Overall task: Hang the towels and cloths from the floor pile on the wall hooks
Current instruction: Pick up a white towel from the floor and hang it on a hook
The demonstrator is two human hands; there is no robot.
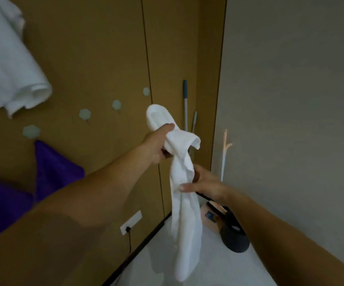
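Head view: a white towel (184, 182) hangs in the air at the middle of the picture, held by both hands in front of a brown panelled wall (96, 48). The left hand (156, 145), reaching in from 8 o'clock, has its fingers clenched round the bunched top of the towel, with the thumb (167, 127) lying over the cloth. A rounded fold stands up above that hand towards 12 o'clock. The right hand (206, 184), coming in from 4 o'clock, pinches the towel lower down between thumb and fingers. From there the rest of the cloth trails down towards 6 o'clock, clear of the pale floor (198, 265).

On the wall, from 9 o'clock rising towards the centre, runs a slanting row of four pale six-sided hooks (85, 114), all bare. Beyond the row, at 10 o'clock, a second white towel (8, 65) hangs on the wall in loose folds. At 8 o'clock a purple cloth (57, 170) hangs just below the lowest hook, and more purple fabric (0, 205) shows at the left edge; how that is held up cannot be told.

In the corner just right of centre two long handles (185, 104) lean upright. At 5 o'clock a dark rounded object (236, 238) sits on the floor, partly behind the right forearm. A white wall socket (131, 222) with a dark cord plugged in is low on the wall at 7 o'clock.
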